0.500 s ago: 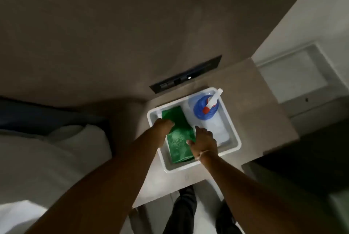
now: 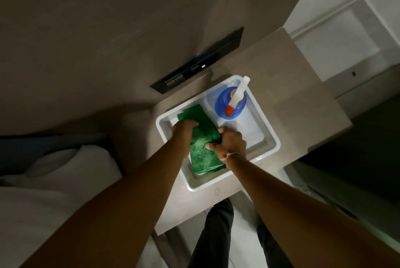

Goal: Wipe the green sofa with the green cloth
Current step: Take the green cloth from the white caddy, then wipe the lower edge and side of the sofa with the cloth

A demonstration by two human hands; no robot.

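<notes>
Since a moment ago my right hand (image 2: 229, 144) has curled tighter, bunching the near-right edge of the green cloth (image 2: 201, 150), while my left hand (image 2: 184, 131) stays closed on its left side. Both hands grip the folded cloth, which lies in the left half of a white tray (image 2: 270, 137), its long axis running from the far left corner toward me. In the tray's far right corner stands a blue spray bottle (image 2: 230, 103), its white nozzle pointing away. The tray sits on a beige bedside table (image 2: 292, 85) beside a bed with white bedding (image 2: 65, 172)
</notes>
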